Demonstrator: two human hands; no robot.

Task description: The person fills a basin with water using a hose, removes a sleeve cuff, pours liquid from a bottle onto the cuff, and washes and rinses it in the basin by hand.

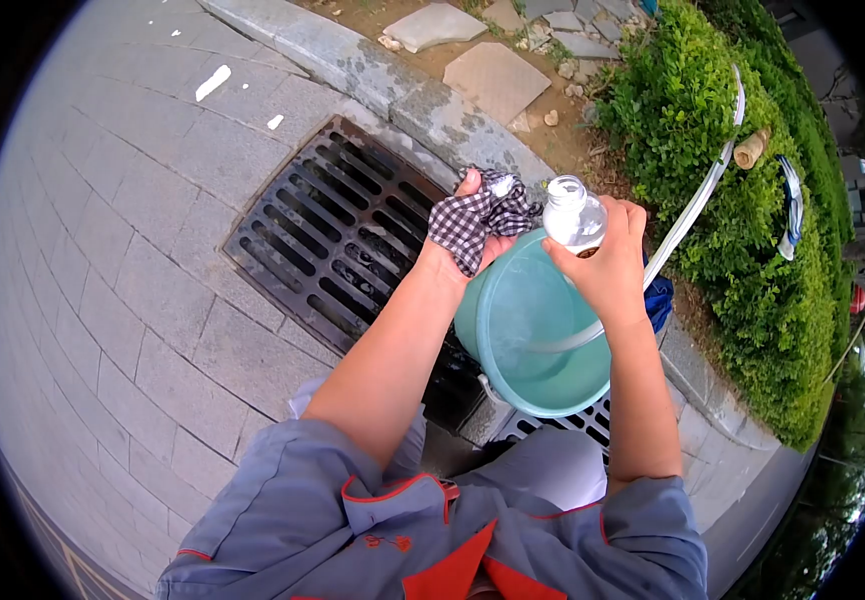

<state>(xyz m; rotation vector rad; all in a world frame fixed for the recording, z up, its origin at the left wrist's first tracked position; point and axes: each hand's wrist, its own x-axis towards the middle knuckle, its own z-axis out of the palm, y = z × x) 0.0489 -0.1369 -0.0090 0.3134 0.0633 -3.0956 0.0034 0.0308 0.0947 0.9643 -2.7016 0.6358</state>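
A black-and-white checked cloth lies bunched in my left hand, with the thumb showing above it and fingertips below. My right hand grips a small clear bottle with an open neck, holding it upright over the rim of a teal bucket. Whether there is liquid in the bottle I cannot tell. Inside the bucket, a pale hose comes in from the hedge side and passes behind my right forearm.
Beneath the bucket and my left arm is a metal drain grate. A stone curb runs behind it, with flat stones on soil beyond. A green hedge stands on the right, carrying the hose and a striped cloth.
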